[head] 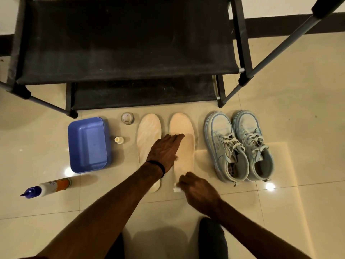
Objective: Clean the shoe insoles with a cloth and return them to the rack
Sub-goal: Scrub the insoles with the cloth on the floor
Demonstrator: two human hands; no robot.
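On the glossy tiled floor (pixel 298 146), near the black rack (pixel 127 53), the right insole (pixel 183 131) is being pressed by the flat, spread left hand (pixel 165 149). A small white cloth (pixel 176 189) is being pinched at its near end by the curled right hand (pixel 197 187). The left insole (pixel 148 133) is being left beside it, between a blue tub (pixel 87 144) and sneakers (pixel 239 144).

- The left hand (pixel 164 152) reached forward, palm down, fingers (pixel 175 138) straight and close together; a dark band circled its wrist.
- The right hand (pixel 197 189) sat nearer the body, fingers curled, pinching something small and white.

Dim warm light, floor (pixel 280 165) glare (edges bowed)
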